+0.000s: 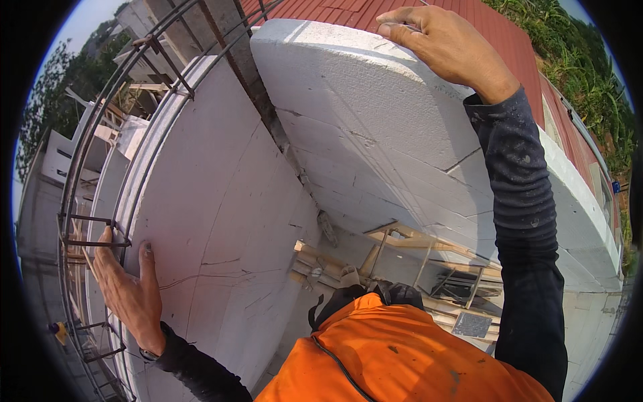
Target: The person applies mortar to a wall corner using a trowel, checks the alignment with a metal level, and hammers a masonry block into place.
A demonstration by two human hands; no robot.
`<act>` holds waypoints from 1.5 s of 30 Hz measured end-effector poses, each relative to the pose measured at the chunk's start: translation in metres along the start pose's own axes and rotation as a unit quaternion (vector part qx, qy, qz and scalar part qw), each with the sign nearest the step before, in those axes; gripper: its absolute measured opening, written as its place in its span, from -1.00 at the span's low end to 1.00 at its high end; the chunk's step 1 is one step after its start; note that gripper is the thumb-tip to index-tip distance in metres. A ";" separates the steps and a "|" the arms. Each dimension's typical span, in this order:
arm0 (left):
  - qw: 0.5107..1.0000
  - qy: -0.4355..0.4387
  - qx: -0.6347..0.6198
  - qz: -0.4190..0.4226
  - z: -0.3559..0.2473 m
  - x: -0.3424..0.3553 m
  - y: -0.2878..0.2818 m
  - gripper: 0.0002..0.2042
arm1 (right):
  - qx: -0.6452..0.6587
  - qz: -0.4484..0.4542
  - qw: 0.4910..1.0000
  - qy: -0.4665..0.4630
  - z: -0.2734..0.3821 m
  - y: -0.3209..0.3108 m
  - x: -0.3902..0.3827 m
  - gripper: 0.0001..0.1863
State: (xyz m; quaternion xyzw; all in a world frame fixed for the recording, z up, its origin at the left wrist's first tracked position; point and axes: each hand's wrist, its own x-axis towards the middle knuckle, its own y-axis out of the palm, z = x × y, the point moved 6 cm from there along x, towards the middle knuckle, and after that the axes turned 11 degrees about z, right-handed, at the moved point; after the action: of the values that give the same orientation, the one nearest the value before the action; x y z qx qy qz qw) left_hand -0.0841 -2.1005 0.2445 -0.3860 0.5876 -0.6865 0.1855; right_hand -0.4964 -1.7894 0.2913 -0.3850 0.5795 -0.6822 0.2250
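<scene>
My left hand (134, 301) rests spread on the top edge of the left white block wall (221, 167). Its thumb lies against the wall's inner face, while the fingers reach over the edge beside a cage of steel reinforcing bars (90, 218). My right hand (455, 50) is raised at the top edge of the other white block wall (375, 100). Its fingers are curled together around something thin and dark, mostly hidden, whose kind I cannot make out. Fine cracks and pencil-like lines mark the left wall's face.
Below, wooden boards and a timber frame (435, 244) lie on the floor with a grey square piece (471, 325). A concrete column (234, 74) stands between the walls. A red metal roof (315, 13) and green plants (576, 67) lie beyond.
</scene>
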 end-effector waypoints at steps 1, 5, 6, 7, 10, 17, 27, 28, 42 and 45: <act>0.999 -0.006 0.036 0.010 0.009 -0.002 0.000 -0.33 | -0.129 -0.111 0.974 -0.150 0.017 -0.020 -0.030 -0.59; 0.998 -0.031 0.057 0.001 0.020 0.009 -0.007 -0.28 | 0.266 0.007 0.962 -0.060 0.041 -0.073 -0.105 -0.56; 0.999 -0.034 0.040 0.004 0.019 0.015 -0.005 -0.28 | 0.285 0.040 0.957 -0.024 0.037 -0.070 -0.133 -0.53; 0.998 -0.032 0.057 -0.013 0.022 0.018 -0.007 -0.26 | 0.310 0.071 0.948 0.007 0.034 -0.061 -0.158 -0.49; 0.994 -0.087 0.065 0.012 0.039 0.018 -0.005 -0.23 | 0.443 0.213 0.868 0.071 0.051 0.005 -0.229 -0.59; 0.996 -0.075 0.043 -0.007 0.032 0.020 -0.002 -0.22 | 0.551 0.298 0.682 0.378 0.033 0.110 -0.362 -0.63; 0.995 -0.084 -0.010 0.045 0.033 0.027 0.003 -0.10 | 0.435 -0.006 0.809 0.396 -0.029 -0.005 -0.389 -0.55; 0.996 -0.085 -0.010 0.029 0.032 0.021 -0.011 -0.09 | 0.381 -0.065 0.829 0.404 -0.047 -0.022 -0.407 -0.55; 0.985 -0.103 -0.121 0.067 0.058 0.040 0.012 -0.06 | -0.012 -0.085 0.958 0.275 -0.187 -0.154 -0.315 -0.79; 0.979 -0.124 -0.140 0.079 0.029 0.032 0.000 -0.11 | 0.040 0.013 0.985 0.167 -0.185 -0.118 -0.249 -0.76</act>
State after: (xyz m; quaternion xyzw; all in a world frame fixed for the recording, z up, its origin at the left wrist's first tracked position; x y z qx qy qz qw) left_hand -0.0827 -2.1428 0.2545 -0.4428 0.6792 -0.5269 0.2549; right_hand -0.4753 -1.4611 0.3332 -0.2486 0.5860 -0.7567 0.1492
